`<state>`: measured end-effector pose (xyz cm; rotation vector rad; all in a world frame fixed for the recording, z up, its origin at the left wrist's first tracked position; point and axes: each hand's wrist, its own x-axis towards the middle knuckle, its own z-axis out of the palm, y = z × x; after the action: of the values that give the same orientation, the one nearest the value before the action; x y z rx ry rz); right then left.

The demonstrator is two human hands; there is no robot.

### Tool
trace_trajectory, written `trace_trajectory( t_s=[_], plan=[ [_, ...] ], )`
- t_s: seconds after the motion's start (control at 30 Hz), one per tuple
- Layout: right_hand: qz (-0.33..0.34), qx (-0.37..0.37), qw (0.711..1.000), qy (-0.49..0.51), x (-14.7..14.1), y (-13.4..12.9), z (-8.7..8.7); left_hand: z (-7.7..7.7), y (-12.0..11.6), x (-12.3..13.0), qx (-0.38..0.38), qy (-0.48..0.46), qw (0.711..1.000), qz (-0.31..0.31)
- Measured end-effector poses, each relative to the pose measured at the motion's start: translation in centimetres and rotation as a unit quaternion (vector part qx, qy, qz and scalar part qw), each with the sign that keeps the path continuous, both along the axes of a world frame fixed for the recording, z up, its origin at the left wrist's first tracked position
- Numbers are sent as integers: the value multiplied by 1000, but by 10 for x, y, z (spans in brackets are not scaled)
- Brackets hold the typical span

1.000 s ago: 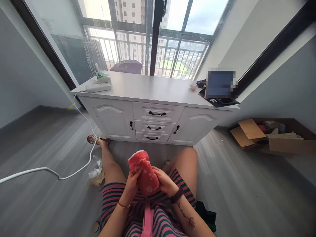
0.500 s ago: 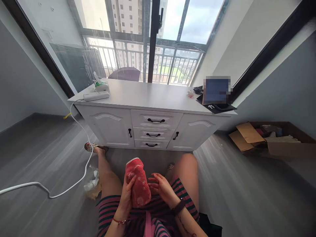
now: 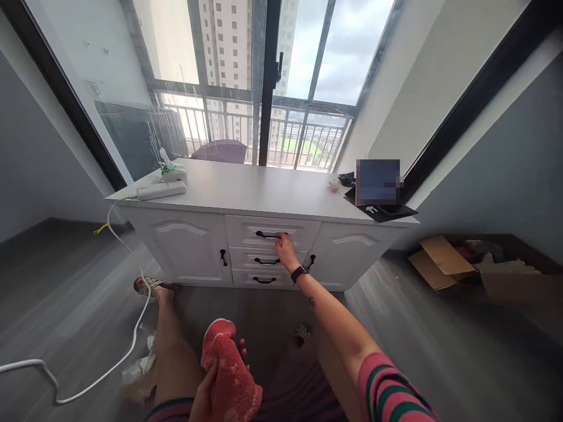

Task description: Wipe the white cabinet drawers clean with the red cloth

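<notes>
The person's right hand [image 3: 287,252] has left the red fluffy item [image 3: 233,381] and now grips the handle [image 3: 265,235] of the closed top drawer [image 3: 236,230]; left hand [image 3: 203,401] alone holds the item, low before the body, pausing two-handed work.

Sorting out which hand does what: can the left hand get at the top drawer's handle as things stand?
Not readily, I think: the left hand holds the red fuzzy item, low and away from the top drawer's handle. The right hand is at that handle's right end, though its left end looks free.
</notes>
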<state>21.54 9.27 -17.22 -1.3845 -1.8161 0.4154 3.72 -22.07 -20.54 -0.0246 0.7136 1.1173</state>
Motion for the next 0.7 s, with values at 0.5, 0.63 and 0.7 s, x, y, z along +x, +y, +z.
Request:
trace_trajectory(
  t_s=[0.5, 0.63, 0.7],
  plan=[
    [-26, 78, 985, -154, -22, -41, -44, 89, 158, -83, 5, 252, 966, 50],
    [-18, 74, 986, -148, -20, -66, -43, 101, 167, -88, 3, 271, 960, 67],
    [-19, 72, 987, -145, -20, -77, -44, 104, 164, -85, 5, 272, 959, 75]
  ],
)
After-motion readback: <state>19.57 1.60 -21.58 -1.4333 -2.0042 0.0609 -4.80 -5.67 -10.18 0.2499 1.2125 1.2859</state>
